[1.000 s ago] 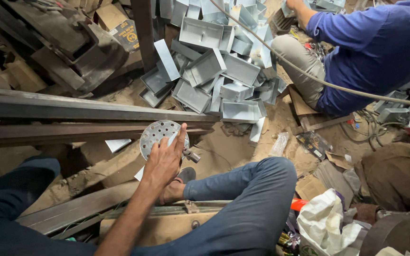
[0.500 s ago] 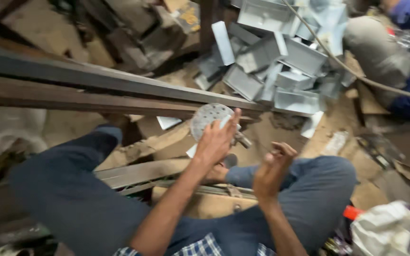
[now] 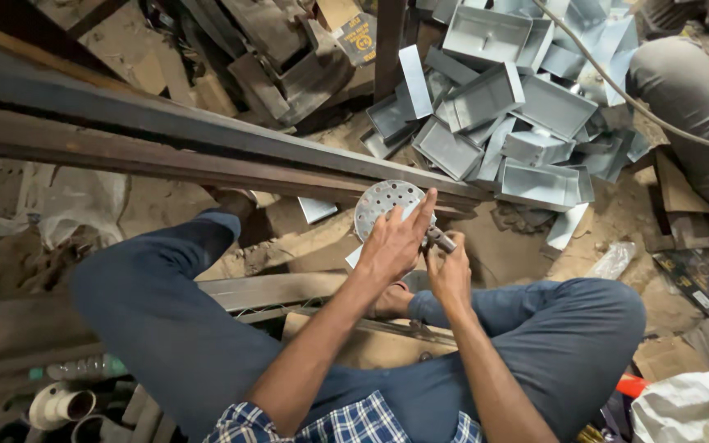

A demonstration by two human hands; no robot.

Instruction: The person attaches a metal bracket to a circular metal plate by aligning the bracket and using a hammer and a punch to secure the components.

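Your left hand point(image 3: 391, 246) is closed over the lower edge of a round perforated metal disc point(image 3: 383, 203), fingers wrapped across its face, holding it up in front of your knees, just below the long rusty steel beams point(image 3: 207, 148). Your right hand point(image 3: 449, 275) sits just beside it, pinched shut on a small dark metal piece point(image 3: 441, 239) (a bolt or short tool; too small to tell) whose end touches the disc's rim.

The disc looks like thin sheet metal: light, stiff, likely to flex only a little, with edges and punched holes that may be sharp. Grip it by the rim, as you do, with fingertips kept off the hole edges. Behind it lies a heap of grey sheet-metal trays point(image 3: 502, 107).
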